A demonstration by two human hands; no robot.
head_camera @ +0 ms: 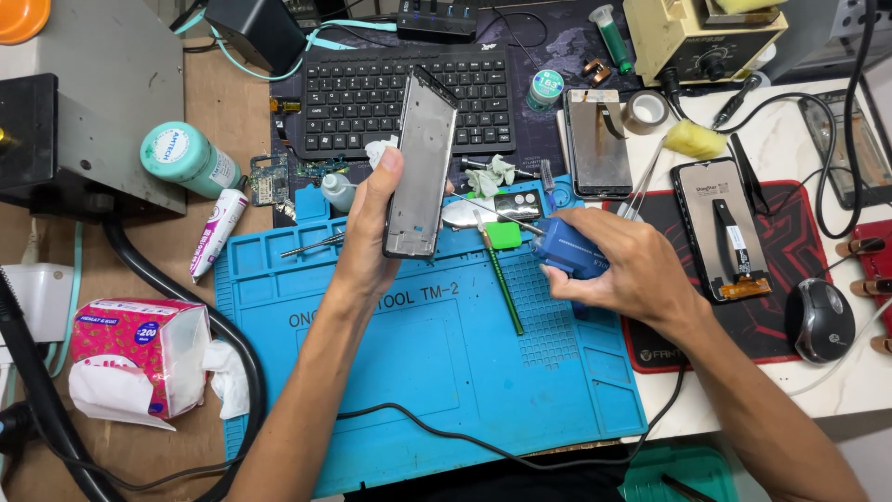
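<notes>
overhead, head view:
left hand (372,237): fingers wrapped round a phone frame (421,167), held upright above the blue mat (437,372), apparently for inspection.
right hand (632,265): fingers closed on a blue tool (567,249), low beside the frame, seemingly kept ready.

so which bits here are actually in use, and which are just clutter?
In use:
- phone frame, held up in left hand
- blue tool, gripped in right hand
- blue mat under both

Lying about:
- tissue pack
- keyboard
- mouse
- tape roll
- green pencil
- teal bottle
</notes>
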